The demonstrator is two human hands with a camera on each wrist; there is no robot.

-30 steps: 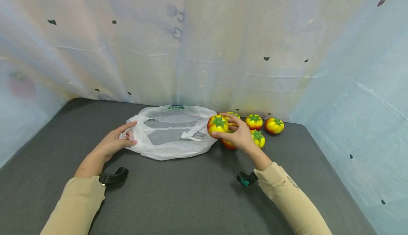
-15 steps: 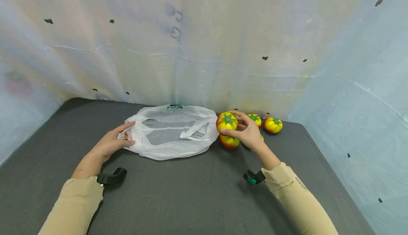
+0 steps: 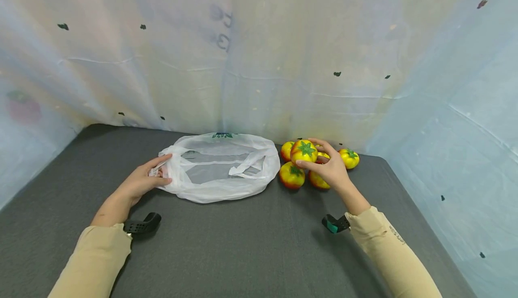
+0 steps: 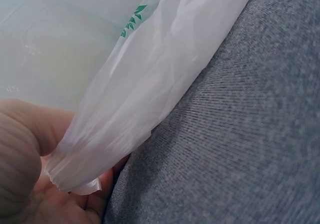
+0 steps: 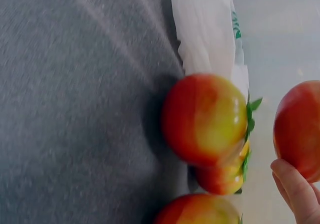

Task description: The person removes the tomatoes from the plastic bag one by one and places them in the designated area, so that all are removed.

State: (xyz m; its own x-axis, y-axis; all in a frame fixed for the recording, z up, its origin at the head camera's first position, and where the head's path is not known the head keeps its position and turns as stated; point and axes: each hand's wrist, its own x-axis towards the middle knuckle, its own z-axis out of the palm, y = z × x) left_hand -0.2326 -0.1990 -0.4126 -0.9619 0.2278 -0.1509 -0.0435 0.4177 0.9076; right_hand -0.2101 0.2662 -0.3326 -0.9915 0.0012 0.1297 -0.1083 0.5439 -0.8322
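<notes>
In the head view a white plastic bag (image 3: 226, 194) lies on its side, its wide opening spread toward me. My left hand (image 3: 141, 179) grips the gathered left end of it; in the left wrist view the bunched plastic (image 4: 80, 169) sits between thumb and fingers. My right hand (image 3: 333, 167) holds a red and yellow tomato (image 3: 303, 151) with a green star-shaped top, raised above several others. Nearest below it are a front tomato (image 3: 292, 175) beside the bag and another one (image 3: 319, 180), partly covered by the hand. The right wrist view shows the held tomato (image 5: 302, 129) cut by the frame edge.
A tomato (image 3: 286, 150) stands by the bag's right edge, and another (image 3: 350, 158) lies farthest right. The dark grey table (image 3: 226, 248) is bounded by a pale plastic sheet (image 3: 263, 64) behind and at both sides.
My right hand has moved right with the held tomato, away from the bag's right edge and over the other tomatoes. The left hand keeps its grip on the bag.
</notes>
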